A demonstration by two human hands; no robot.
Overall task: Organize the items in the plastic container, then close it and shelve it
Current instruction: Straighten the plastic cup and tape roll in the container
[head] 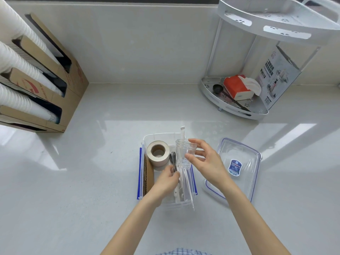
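My right hand (pixel 204 161) pinches the clear bottle (pixel 182 153) upright over the box (pixel 147 138), left hand (pixel 168 179) closed on the forks (pixel 173 160) inside, lid (pixel 237 166) beside — slick plastic, bottle could slip & knock the tape (pixel 158 153).

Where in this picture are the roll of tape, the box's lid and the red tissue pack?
roll of tape (pixel 157 152): head view, on the top face of the roll, beside its cardboard core.
lid (pixel 244 157): head view, on its clear middle panel, above the blue sticker.
red tissue pack (pixel 233 84): head view, on its red top face.
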